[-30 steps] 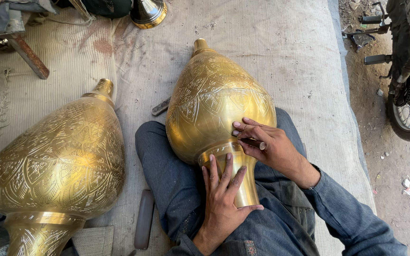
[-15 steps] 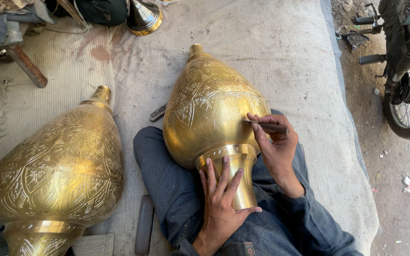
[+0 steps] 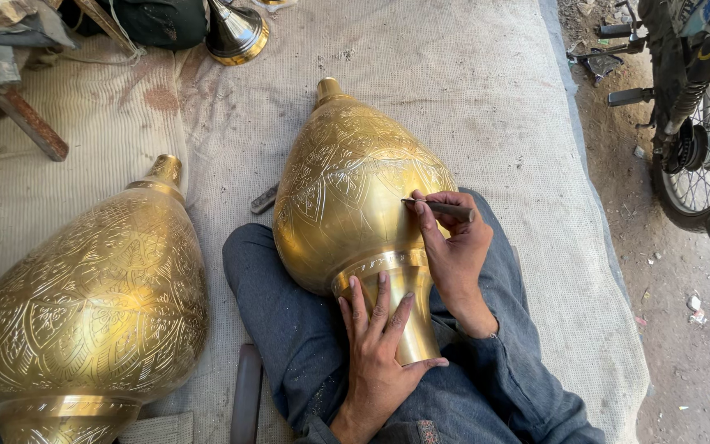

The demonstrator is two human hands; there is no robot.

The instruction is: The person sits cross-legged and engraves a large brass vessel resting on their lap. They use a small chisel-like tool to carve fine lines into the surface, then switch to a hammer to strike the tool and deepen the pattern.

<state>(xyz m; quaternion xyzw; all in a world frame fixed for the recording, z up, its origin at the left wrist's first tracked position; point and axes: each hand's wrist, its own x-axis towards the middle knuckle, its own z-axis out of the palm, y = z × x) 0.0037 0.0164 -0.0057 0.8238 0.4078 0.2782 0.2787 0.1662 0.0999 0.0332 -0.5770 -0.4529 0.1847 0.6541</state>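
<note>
A large engraved brass vessel [image 3: 347,197] lies on its side across my lap, its narrow tip pointing away from me. My left hand [image 3: 380,362] lies flat with spread fingers on the vessel's smooth flared base [image 3: 408,284]. My right hand [image 3: 454,242] grips a thin metal engraving tool [image 3: 441,208], its tip touching the vessel's right flank. My legs in blue trousers [image 3: 281,321] are folded under the vessel.
A second, similar engraved brass vessel [image 3: 84,304] lies to my left on the grey woven mat [image 3: 486,99]. A small brass piece [image 3: 236,33] stands at the far edge. A motorcycle [image 3: 700,123] is parked on the dirt at right. A dark tool handle [image 3: 246,395] rests by my knee.
My right hand has lifted from the vessel's neck up onto its flank, carrying the tool. My left hand stays on the base. The view has shifted slightly.
</note>
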